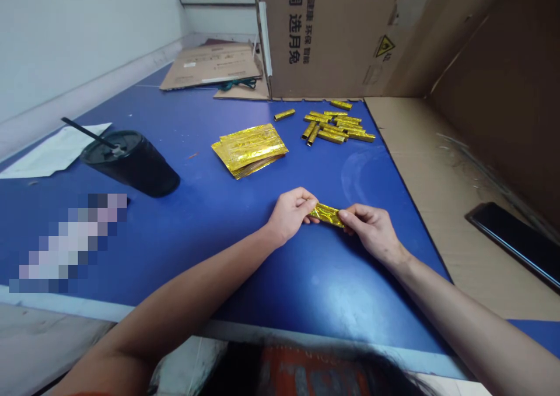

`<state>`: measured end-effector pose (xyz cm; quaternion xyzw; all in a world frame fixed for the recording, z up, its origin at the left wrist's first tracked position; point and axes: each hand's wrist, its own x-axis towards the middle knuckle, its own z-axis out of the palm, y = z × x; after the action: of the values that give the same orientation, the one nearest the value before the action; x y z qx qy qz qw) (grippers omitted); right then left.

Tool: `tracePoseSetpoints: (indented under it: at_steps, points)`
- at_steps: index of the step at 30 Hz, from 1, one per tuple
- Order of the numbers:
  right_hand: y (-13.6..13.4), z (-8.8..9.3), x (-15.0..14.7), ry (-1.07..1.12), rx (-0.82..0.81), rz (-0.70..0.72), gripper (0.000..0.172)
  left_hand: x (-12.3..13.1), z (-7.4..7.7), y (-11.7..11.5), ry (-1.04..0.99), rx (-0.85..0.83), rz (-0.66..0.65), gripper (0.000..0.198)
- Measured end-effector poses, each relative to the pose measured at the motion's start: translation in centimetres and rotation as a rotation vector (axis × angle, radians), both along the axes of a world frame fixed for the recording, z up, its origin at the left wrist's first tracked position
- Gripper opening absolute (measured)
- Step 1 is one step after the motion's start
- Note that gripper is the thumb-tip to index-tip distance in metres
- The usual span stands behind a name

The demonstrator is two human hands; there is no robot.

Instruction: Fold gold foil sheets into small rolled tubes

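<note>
Between my two hands is a narrow folded strip of shiny gold foil paper (327, 214), just above the blue table. My left hand (294, 209) pinches its left end, thumb on top. At the right end, my right hand (370, 225) grips it with the thumb pressed on the foil and the fingers curled beneath. Beyond my hands lies a stack of flat gold foil sheets (254, 148). Farther back on the right is a loose pile of small gold folded pieces (335, 129), with a single gold piece (284, 115) apart to its left.
A black tumbler (135, 163) with a straw stands at the left, near a white paper (48, 151). A blurred-out patch (70, 244) covers something at the left front. Cardboard (332, 40) walls the back and right. A dark phone (516, 238) lies on cardboard at the right.
</note>
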<state>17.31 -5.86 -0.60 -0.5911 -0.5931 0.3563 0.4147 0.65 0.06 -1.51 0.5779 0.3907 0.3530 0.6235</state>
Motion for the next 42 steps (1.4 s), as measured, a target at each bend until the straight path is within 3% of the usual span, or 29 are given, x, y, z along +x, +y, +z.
tracePoseSetpoints:
  at_steps: [9, 11, 13, 15, 17, 19, 22, 24, 26, 29, 32, 36, 42]
  points:
    - [0.2, -0.3, 0.0, -0.115, 0.036, -0.039, 0.034, -0.3, -0.1, 0.4, 0.118, 0.159, 0.021, 0.010]
    - [0.2, -0.6, 0.0, -0.188, 0.064, -0.072, 0.032, -0.5, 0.1, 0.2, 0.206, 0.320, 0.113, 0.012]
    - [0.3, -0.7, -0.1, -0.286, 0.089, -0.094, 0.031, -0.6, 0.4, -0.2, 0.347, 0.606, 0.161, 0.019]
    - [0.3, -0.7, -0.2, -0.399, 0.105, -0.099, 0.029, -0.5, 0.6, -0.8, 0.515, 0.853, 0.050, 0.027]
    - [0.3, -0.7, -0.3, -0.513, 0.113, -0.098, 0.029, -0.4, 0.7, -1.3, 0.698, 0.926, -0.167, 0.037]
    - [0.4, -0.6, -0.3, -0.613, 0.115, -0.103, 0.029, -0.2, 0.6, -1.7, 0.879, 0.924, -0.347, 0.054]
    - [0.5, -0.6, -0.1, -0.728, 0.111, -0.137, 0.030, -0.1, 0.2, -1.8, 1.042, 0.912, -0.457, 0.074]
    - [0.5, -0.7, 0.1, -0.815, 0.139, -0.163, 0.031, -0.1, 0.0, -1.8, 1.111, 0.900, -0.442, 0.080]
    - [0.3, -0.7, -0.1, -0.897, 0.217, -0.102, 0.036, 0.0, -0.1, -1.8, 1.168, 0.886, -0.392, 0.082]
    - [-0.1, -0.7, -1.0, -0.950, 0.296, 0.216, 0.059, 0.2, -0.1, -2.0, 1.229, 0.880, -0.364, 0.078]
    - [-0.4, -0.7, -1.8, -0.949, 0.204, 0.441, 0.075, 0.4, -0.1, -2.0, 1.269, 0.862, -0.374, 0.074]
    - [0.0, -0.8, -1.5, -0.996, 0.088, 0.466, 0.077, 0.4, -0.1, -1.8, 1.279, 0.827, -0.375, 0.081]
    - [1.4, -1.0, 0.6, -1.072, 0.043, 0.452, 0.075, 0.0, 0.3, -1.9, 1.214, 0.813, -0.404, 0.082]
